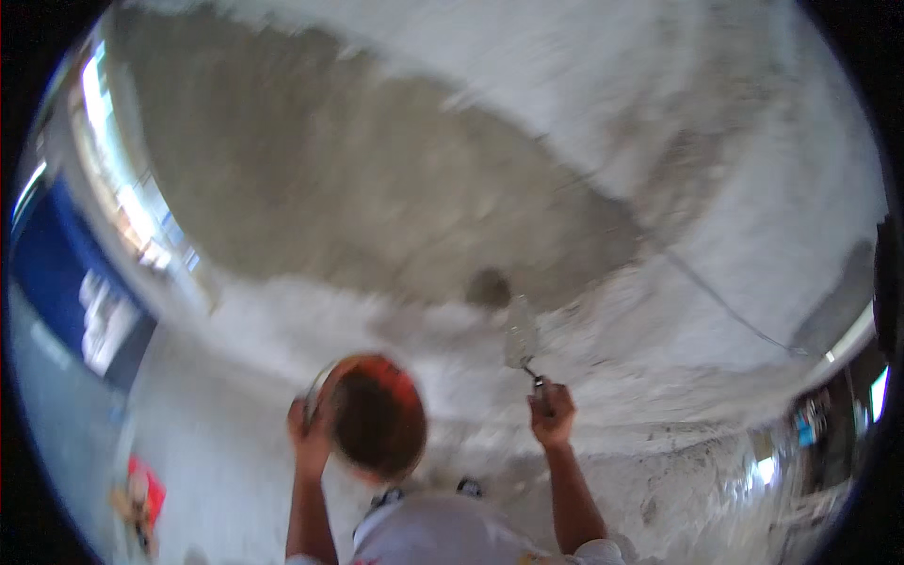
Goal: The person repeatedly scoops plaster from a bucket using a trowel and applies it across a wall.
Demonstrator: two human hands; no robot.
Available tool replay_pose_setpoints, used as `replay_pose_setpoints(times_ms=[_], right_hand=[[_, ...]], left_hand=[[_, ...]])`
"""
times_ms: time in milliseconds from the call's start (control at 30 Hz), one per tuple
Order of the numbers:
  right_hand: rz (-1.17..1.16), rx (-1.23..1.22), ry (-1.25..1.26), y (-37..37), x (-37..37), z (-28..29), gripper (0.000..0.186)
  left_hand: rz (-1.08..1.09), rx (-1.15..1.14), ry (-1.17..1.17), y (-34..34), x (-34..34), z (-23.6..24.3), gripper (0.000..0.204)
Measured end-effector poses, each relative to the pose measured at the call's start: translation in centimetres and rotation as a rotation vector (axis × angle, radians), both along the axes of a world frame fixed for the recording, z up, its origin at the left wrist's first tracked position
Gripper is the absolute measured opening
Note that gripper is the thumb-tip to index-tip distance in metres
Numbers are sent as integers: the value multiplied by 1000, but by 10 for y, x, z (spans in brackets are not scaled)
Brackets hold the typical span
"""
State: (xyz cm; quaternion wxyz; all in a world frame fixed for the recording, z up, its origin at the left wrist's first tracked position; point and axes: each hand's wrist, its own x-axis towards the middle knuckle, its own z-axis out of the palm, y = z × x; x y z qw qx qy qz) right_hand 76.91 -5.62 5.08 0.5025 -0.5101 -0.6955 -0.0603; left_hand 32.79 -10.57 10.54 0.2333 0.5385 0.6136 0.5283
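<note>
My left hand (309,431) grips the side of a round orange bowl (411,391), tilted so its inside shows. Dark brown-grey mortar (369,421) lies in the bowl, blurred. In my right hand (554,416), closed round its handle, is a trowel (520,334) with a pale, pointed blade aimed at the wall ahead. Just beyond the blade's tip, a dark round dab (489,287) sits at the lower edge of a wide grey-brown plaster patch (377,169). Whether the tip touches the wall I cannot tell.
Whitish rough wall (584,85) surrounds the patch. A thin dark line, perhaps a cable (725,299), slants across it at right. At far left are a blue panel (61,264) and a bright opening (132,202). A red item (149,485) lies at lower left.
</note>
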Motion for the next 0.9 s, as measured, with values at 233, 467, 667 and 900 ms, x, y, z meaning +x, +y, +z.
replay_pose_setpoints(times_ms=[233,467,667,900], right_hand=[[524,-863,264,-47,-71,44,52],[417,-772,-444,-9,-134,81,38],[569,-858,-370,15,-182,37,23],[736,-964,-325,-5,-210,3,22]], left_hand=[[3,29,-222,18,-10,21,13],[-89,-71,-207,23,-19,46,12],[-182,-358,-21,69,-45,36,30],[-276,-644,-264,69,-55,37,34]])
